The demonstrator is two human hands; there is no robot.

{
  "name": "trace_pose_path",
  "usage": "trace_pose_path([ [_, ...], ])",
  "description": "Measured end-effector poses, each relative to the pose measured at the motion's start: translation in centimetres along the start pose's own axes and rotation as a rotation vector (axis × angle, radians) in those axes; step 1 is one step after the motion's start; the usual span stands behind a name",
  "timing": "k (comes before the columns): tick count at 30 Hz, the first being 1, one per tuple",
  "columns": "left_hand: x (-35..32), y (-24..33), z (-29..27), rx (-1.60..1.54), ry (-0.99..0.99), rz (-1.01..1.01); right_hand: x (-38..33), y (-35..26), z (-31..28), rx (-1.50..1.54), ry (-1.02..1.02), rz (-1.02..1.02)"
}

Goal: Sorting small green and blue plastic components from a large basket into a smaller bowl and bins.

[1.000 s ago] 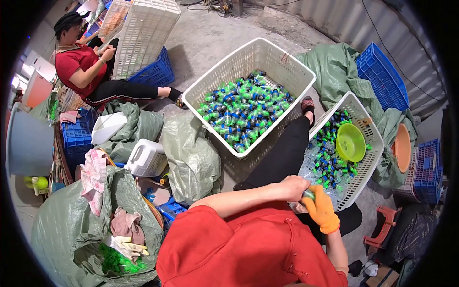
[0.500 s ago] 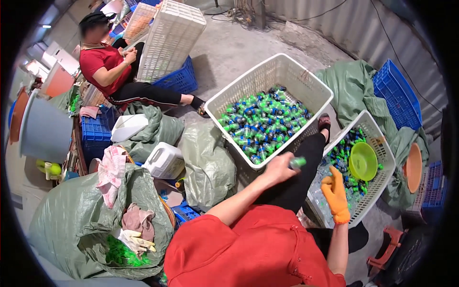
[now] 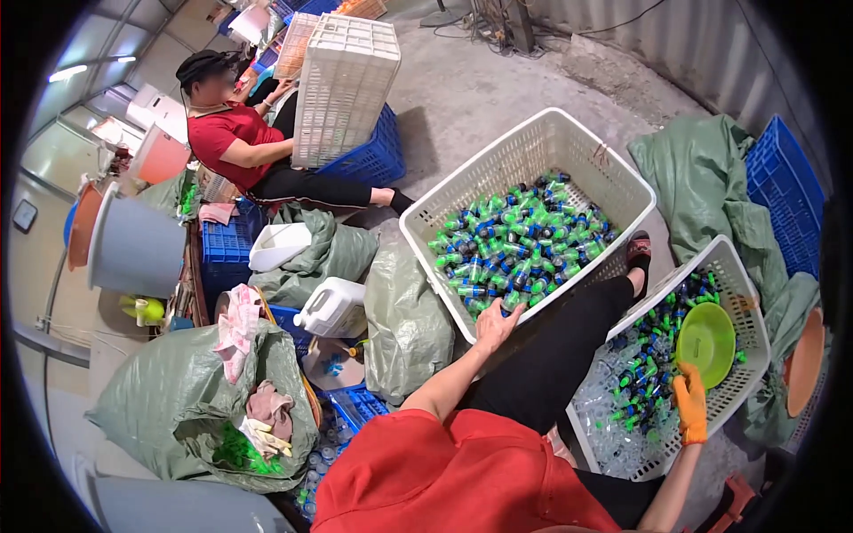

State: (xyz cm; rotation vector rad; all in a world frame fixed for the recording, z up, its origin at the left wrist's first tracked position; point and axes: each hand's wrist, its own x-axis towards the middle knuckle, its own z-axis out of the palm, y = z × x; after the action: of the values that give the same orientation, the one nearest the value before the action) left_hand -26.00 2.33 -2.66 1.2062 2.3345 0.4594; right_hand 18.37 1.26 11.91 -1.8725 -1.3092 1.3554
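My bare left hand (image 3: pixel 496 327) is at the near rim of a large white basket (image 3: pixel 444 289), its fingers closed round a small clear plastic bottle (image 3: pixel 513 304) with a greenish tint. Inside that basket lie many small bottles (image 3: pixel 524 235) with green, blue and black parts. My right hand (image 3: pixel 690 404), in an orange glove, is over a second white basket (image 3: pixel 745 400), overlapping the lower edge of a yellow-green bowl (image 3: pixel 706 342). Its fingers are curled together, and what they hold, if anything, is hidden. Clear plastic pieces (image 3: pixel 613 417) and more green-and-black bottles (image 3: pixel 644 377) fill the second basket.
Green sacks (image 3: pixel 404 329) and a white jug (image 3: pixel 333 306) stand to my left, beside an opened sack (image 3: pixel 151 409) with cloths on it. Another person in red (image 3: pixel 227 151) sits at the far left near upright crates (image 3: pixel 351 84). A blue crate (image 3: pixel 782 195) leans at the right.
My left hand has moved back to the first basket's near rim, with a small bottle. My gloved right hand has shifted to the bowl's edge. The view has turned left; the other person's arm has moved.
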Motion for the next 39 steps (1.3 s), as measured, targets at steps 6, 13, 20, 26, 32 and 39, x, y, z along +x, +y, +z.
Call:
trace_pose_path([
  [6,-0.4,2.0,-0.6,0.079,0.031,0.005,1.8,1.5,0.9,-0.213,-0.065,-0.264],
  [13,0.1,1.9,-0.4,0.173,-0.012,-0.011,1.9,0.6,1.5,-0.160,-0.124,-0.156],
  [20,0.4,1.1,0.0,0.198,-0.036,-0.028,1.4,3.2,1.8,-0.362,-0.213,-0.196],
  [26,0.3,1.2,0.2,0.197,-0.010,-0.031,1.2,7.0,3.3,-0.556,-0.072,-0.457],
  [32,0.0,1.4,0.0,0.153,0.017,0.009,1.3,8.4,3.9,-0.601,-0.096,-0.497],
  [39,0.2,1.3,-0.3,0.156,-0.076,-0.048,1.2,7.7,4.0,-0.620,-0.149,-0.421],
])
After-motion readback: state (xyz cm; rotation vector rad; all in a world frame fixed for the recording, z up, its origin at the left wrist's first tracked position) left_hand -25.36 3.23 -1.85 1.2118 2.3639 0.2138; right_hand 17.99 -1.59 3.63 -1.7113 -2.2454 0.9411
